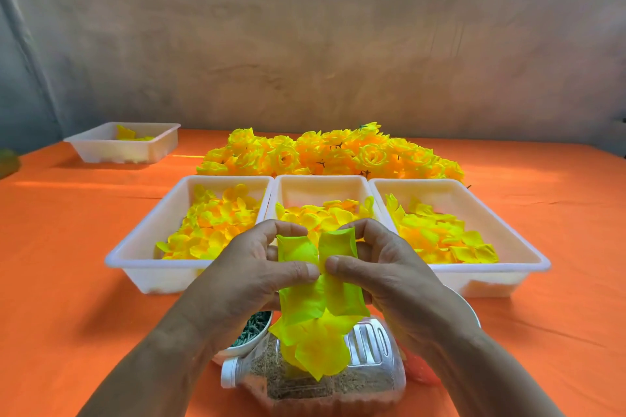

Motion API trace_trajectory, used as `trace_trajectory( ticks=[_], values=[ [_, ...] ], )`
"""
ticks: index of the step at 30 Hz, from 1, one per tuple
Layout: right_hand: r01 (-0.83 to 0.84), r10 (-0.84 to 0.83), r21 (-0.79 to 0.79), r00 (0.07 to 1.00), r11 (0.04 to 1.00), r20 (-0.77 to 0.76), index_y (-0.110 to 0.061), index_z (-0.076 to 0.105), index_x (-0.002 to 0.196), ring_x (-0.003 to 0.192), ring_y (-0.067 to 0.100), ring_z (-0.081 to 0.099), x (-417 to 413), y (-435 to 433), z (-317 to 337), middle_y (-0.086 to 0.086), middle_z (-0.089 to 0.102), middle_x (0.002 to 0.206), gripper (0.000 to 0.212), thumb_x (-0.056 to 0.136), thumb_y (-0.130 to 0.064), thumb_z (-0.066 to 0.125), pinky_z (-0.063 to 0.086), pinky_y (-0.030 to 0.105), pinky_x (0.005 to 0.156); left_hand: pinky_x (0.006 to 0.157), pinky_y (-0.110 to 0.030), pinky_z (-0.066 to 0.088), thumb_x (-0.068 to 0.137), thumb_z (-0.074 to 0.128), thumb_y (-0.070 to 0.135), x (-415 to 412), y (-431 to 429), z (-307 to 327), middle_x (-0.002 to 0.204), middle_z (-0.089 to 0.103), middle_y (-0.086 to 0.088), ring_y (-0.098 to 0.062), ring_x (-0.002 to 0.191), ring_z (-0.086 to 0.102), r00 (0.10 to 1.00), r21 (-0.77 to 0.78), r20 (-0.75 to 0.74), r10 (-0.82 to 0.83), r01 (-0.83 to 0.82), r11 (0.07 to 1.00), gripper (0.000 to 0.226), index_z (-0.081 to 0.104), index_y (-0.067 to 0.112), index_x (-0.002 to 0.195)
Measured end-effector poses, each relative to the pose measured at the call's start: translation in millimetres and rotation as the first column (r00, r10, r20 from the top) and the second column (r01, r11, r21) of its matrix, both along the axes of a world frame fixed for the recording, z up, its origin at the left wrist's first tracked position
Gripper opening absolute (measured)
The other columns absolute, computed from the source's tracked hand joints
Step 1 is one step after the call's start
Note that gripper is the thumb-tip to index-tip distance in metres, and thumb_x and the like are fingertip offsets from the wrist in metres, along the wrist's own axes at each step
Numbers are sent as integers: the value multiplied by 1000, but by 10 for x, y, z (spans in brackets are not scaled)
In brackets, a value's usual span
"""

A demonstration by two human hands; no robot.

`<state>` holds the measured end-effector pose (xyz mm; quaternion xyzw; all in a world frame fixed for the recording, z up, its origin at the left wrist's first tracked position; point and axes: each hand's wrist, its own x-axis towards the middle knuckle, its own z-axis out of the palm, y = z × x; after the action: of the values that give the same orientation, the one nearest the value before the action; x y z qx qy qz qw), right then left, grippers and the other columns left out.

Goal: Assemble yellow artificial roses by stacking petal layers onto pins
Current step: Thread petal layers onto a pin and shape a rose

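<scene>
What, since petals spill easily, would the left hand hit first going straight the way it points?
Holding the petal layer, the left hand would probably meet the middle tray; depth is unclear.

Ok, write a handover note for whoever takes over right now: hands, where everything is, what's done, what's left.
Left hand: pinches the petal layer, thumb on top.
Right hand: pinches the same layer from the other side.
The layer is held just above a petal stack over the bottle, which lies on its side; the pin is hidden.
Supplies: three trays of petals ahead, a far tray at back left, and a bowl of green pieces, likely pins, under the left wrist.
Done: a pile of roses behind the trays.
Left: seat this layer, finish this rose, then keep going.
</scene>
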<state>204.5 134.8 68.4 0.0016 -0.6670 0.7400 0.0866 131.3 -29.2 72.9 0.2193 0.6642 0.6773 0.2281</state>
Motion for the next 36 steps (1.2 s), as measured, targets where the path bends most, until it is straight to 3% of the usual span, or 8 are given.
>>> trace_trajectory(
  ticks=[6, 12, 19, 23, 27, 29, 33, 36],
  values=[
    [6, -6, -4, 1000, 1000, 9, -12, 60, 99, 71, 21, 70, -27, 23, -80, 10, 74, 85, 20, 85, 0, 68, 51, 26, 53, 57, -37, 59, 52, 79, 17, -9, 0, -30, 90, 74, -13, -24, 76, 74, 999, -16, 3, 34, -34, 999, 60, 63, 20, 110],
    [-2, 2, 8, 1000, 1000, 16, -14, 60, 99, 64, 13, 68, -68, 33, -117, 6, 73, 80, 23, 81, -6, 73, 48, 19, 48, 57, -36, 58, 75, 74, -2, -39, 10, -54, 85, 74, -10, -25, 75, 74, 998, -28, 22, 57, -56, 998, 42, 63, 17, 111],
    [-22, 21, 31, 999, 999, 27, -14, 59, 101, 61, 12, 67, -55, 38, -155, 4, 73, 77, 32, 72, -18, 71, 47, 19, 48, 60, -39, 59, 50, 80, 15, -43, 0, -65, 94, 71, -17, -28, 79, 74, 998, -7, 59, 28, -28, 1000, 60, 67, 20, 108],
    [-5, 3, 69, 1000, 998, 31, -17, 59, 103, 77, 26, 71, -63, 61, -177, 9, 74, 87, 34, 72, -22, 72, 58, 43, 67, 61, -40, 60, 49, 80, 13, -53, 1, -71, 100, 68, -21, -29, 79, 73, 997, -9, 69, 25, -25, 1000, 61, 67, 19, 108],
    [6, -9, 70, 999, 997, 33, -16, 58, 102, 84, 33, 71, -64, 57, -180, 12, 74, 89, 33, 72, -22, 72, 52, 61, 82, 62, -41, 60, 52, 79, 11, -47, -1, -71, 106, 67, -26, -32, 82, 73, 997, -13, 79, 12, -11, 1000, 60, 66, 17, 110],
    [1, -3, 64, 1000, 998, 28, -16, 58, 102, 80, 30, 70, -62, 50, -180, 10, 74, 86, 33, 72, -21, 72, 54, 56, 77, 62, -41, 60, 52, 79, 10, -51, -10, -67, 101, 70, -23, -31, 81, 73, 997, -11, 79, 4, -3, 1000, 60, 66, 17, 110],
    [-11, 11, 35, 1000, 999, -3, -14, 58, 99, 63, 13, 67, -48, 55, -170, 2, 73, 75, 27, 76, -12, 72, 50, 23, 52, 59, -39, 59, 47, 81, 11, -60, -7, -48, 91, 72, -17, -28, 77, 73, 996, 1, 84, -2, 2, 1000, 61, 68, 17, 106],
    [-20, 20, 11, 1000, 1000, -12, -14, 58, 99, 66, 14, 69, -36, 51, -167, 4, 73, 79, 21, 86, -1, 68, 51, 23, 54, 59, -37, 59, 48, 80, 10, -56, -9, -48, 89, 73, -15, -27, 76, 73, 996, -2, 85, -10, 10, 1000, 60, 68, 17, 107]
  ],
)
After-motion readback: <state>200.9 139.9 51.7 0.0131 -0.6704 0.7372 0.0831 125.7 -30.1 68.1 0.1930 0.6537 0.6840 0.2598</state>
